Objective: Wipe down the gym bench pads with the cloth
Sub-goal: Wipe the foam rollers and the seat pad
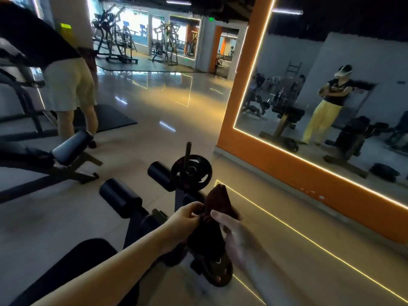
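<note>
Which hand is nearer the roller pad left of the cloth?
Left. The left hand pinches the cloth nearest the roller pad; the right hand is on its far side.

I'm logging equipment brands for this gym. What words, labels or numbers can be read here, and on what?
No text reads clearly.
On the green ceiling sign: too small to read.
On the yellow-green sticker, upper left: blurred.
On the weight plate: markings too dark to read.
On the cloth: no print visible.
</note>
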Demonstrator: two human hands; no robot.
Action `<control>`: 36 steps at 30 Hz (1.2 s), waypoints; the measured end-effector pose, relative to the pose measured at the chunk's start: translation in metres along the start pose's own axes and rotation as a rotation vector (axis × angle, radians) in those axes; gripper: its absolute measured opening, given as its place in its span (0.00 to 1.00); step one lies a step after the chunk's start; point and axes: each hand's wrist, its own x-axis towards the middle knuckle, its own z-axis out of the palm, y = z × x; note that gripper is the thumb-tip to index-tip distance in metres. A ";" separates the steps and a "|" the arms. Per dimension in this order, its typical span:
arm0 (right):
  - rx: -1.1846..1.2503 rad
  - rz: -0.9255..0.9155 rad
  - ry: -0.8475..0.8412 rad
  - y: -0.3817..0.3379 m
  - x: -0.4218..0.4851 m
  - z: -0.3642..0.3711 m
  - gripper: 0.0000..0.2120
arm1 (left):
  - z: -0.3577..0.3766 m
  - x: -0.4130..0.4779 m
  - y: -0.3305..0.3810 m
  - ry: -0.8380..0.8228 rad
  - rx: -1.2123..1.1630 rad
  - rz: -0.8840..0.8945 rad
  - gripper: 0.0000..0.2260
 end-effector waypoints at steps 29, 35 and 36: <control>-1.866 -0.726 -0.672 0.239 0.305 -0.038 0.35 | -0.093 0.144 -0.291 0.345 0.896 -0.518 0.63; -1.790 -0.833 -0.831 0.262 0.301 -0.041 0.29 | -0.103 0.144 -0.320 0.397 0.737 -0.369 0.61; -1.821 -0.836 -0.802 0.265 0.301 -0.034 0.28 | -0.103 0.143 -0.324 0.408 0.708 -0.340 0.62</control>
